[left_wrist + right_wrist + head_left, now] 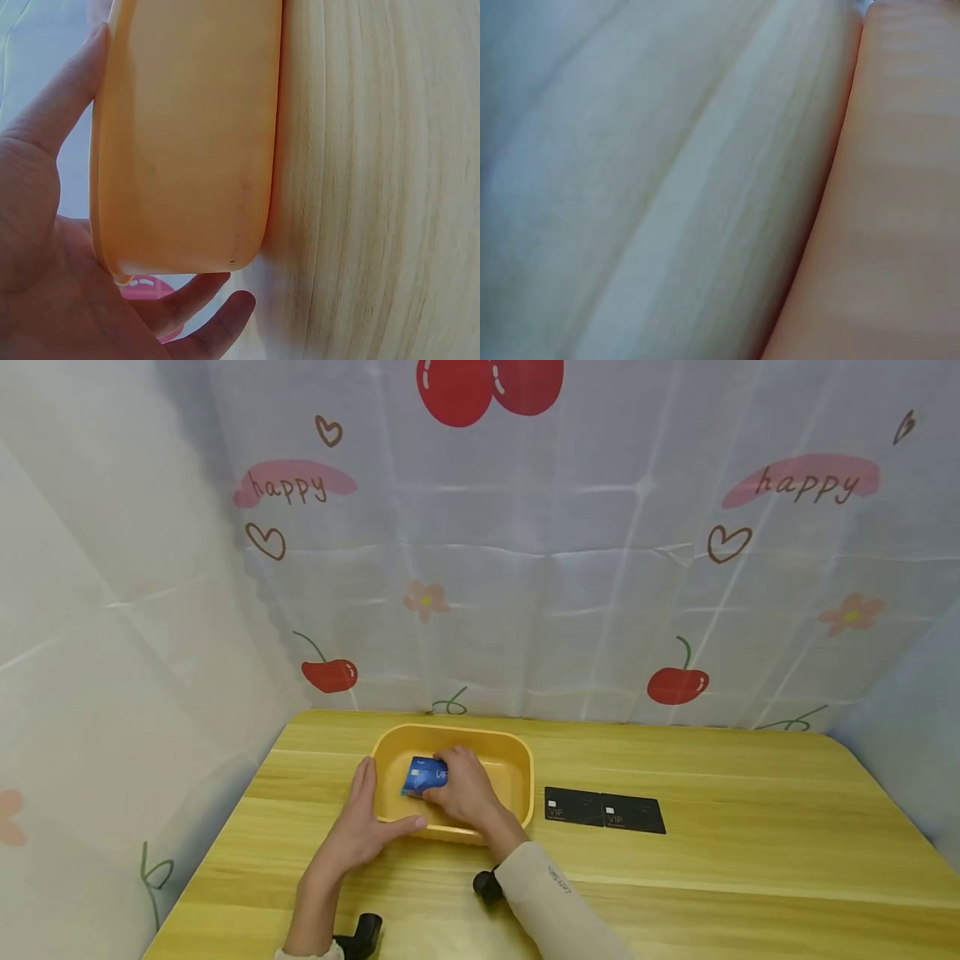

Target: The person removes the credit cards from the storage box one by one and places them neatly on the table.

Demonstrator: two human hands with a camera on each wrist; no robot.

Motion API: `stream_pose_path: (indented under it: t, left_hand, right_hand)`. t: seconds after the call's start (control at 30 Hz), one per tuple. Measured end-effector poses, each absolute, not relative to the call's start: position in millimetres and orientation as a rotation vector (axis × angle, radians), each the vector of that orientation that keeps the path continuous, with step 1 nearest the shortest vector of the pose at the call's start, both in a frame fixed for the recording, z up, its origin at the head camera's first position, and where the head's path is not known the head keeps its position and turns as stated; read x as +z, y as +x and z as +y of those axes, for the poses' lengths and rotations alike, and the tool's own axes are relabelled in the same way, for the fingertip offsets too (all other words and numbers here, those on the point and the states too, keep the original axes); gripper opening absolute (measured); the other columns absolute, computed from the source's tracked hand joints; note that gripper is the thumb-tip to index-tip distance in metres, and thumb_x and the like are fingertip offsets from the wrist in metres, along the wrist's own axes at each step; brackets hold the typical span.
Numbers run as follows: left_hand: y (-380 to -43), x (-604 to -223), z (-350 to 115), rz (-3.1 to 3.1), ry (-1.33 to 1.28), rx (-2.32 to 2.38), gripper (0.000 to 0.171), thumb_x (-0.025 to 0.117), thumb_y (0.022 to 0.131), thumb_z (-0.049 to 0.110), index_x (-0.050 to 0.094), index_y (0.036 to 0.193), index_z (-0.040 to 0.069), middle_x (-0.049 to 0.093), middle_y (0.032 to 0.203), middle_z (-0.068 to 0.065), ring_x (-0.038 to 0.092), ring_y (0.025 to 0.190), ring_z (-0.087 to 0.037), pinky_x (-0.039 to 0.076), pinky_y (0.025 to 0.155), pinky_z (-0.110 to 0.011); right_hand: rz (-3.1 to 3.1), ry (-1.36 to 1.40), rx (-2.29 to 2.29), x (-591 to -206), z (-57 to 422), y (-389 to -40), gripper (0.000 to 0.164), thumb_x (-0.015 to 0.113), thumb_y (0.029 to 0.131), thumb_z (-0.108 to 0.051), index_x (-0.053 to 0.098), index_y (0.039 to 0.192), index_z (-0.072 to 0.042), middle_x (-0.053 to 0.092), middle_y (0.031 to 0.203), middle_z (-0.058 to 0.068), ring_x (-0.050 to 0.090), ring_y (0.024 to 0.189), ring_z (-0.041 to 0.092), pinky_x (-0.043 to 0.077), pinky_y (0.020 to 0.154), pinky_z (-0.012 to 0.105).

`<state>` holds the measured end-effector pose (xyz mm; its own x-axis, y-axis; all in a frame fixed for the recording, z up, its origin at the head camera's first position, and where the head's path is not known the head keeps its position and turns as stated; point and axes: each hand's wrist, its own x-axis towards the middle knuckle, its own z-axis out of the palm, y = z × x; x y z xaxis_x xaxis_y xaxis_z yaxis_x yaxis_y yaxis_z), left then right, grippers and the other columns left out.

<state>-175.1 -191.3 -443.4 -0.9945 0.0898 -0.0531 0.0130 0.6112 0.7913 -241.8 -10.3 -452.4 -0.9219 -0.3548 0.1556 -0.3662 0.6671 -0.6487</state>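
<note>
A yellow plastic basin [517,758] stands on the table. Inside it, my right hand [467,785] pinches a blue bank-style card [424,774] marked VIP, with the thumb on the near side and the fingers on the far side. A lighter blue edge shows under the card; whether it is a second card I cannot tell. My left hand [362,824] rests against the basin's near left corner, its fingers along the left side and its thumb at the front rim. The left wrist view shows this hand's fingers [214,330] spread, fairly straight. The right wrist view shows the basin's wall [885,210] but no hand.
Two black VIP cards [573,807] lie side by side on the wooden table [720,877], right of the basin. A printed curtain [547,610] hangs along the back edge, with more pale cloth at both sides. Black wrist mounts [366,935] sit on both wrists.
</note>
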Motion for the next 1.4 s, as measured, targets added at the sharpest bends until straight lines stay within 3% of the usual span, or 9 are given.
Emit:
stream_pose_path:
  t: [0.8,1.4]
  left_hand:
    - [-173,-442,-191,2.745,0.091,1.348,0.124,0.081,0.081,0.044,-0.007,0.155,-0.002,-0.011,0.162,-0.022,0.004,0.147,-0.041,0.014,0.115,-0.054]
    - [-174,-442,-189,2.751,0.090,1.359,0.125,0.081,0.080,0.045,-0.007,0.156,-0.001,-0.009,0.162,-0.021,0.006,0.147,-0.041,0.015,0.115,-0.054]
  right_hand:
    - [-2.747,0.686,1.290,-446,-7,-236,0.059,0.084,0.080,-0.028,0.063,0.128,0.000,0.059,0.117,0.013,0.054,0.097,0.025,0.048,0.085,0.040]
    - [-2.644,0.747,1.266,-429,20,-216,0.053,0.081,0.082,-0.024,0.064,0.127,-0.003,0.059,0.124,0.013,0.056,0.107,0.028,0.047,0.093,0.047]
